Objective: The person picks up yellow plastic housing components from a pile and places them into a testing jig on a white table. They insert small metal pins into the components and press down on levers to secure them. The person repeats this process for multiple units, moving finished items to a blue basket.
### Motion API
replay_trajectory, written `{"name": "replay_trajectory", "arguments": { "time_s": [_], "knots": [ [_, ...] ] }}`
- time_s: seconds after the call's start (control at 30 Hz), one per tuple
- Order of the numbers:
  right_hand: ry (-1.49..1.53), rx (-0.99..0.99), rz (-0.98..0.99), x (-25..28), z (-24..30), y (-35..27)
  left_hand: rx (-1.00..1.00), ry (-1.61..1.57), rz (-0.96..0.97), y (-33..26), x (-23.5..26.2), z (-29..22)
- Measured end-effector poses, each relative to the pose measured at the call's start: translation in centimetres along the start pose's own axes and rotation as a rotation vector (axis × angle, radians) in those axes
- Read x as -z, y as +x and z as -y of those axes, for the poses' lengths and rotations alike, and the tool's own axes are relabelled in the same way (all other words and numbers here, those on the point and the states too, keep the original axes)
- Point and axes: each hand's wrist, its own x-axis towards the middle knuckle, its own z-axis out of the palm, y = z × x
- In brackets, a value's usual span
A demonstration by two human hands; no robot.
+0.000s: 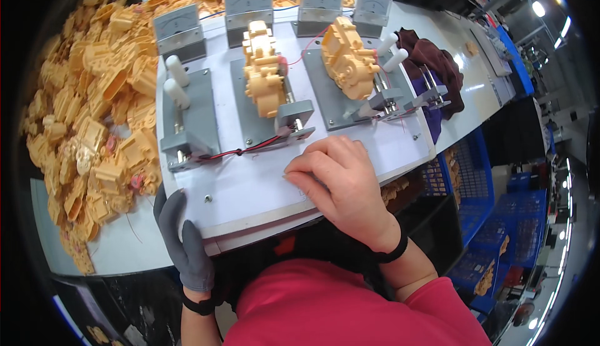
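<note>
My right hand [340, 180], bare with a black wristband, hovers over the front of a white board [262, 202]. Its thumb and fingertips come together, and whatever they may hold is too small to make out. At the board's front left corner is my left hand [182, 240] in a grey glove, fingers apart against the edge. Two yellow plastic gear housings [262, 71] [350, 58] sit upright on grey fixtures, in the middle and at the right. The left grey fixture [200, 118] bears two white pegs [177, 83] and no housing.
Several analog meters [249, 8] stand along the board's back. Red and black wires [250, 148] link the fixtures. Loose yellow housings [94, 133] pile up at the left and back. A dark cloth [434, 65] lies at the right, with blue crates [475, 177] below.
</note>
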Motion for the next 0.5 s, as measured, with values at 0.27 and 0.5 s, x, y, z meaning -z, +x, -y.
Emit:
{"name": "replay_trajectory", "arguments": {
  "time_s": [0.27,0.5],
  "knots": [
    [0.031,0.006,-0.051,-0.14,-0.30,-0.19,0.017,0.034,-0.064,-0.07,-0.42,0.15],
    [0.050,0.017,-0.078,-0.19,-0.48,-0.41,0.007,0.043,-0.096,-0.03,-0.79,-0.18]
  ]
}}
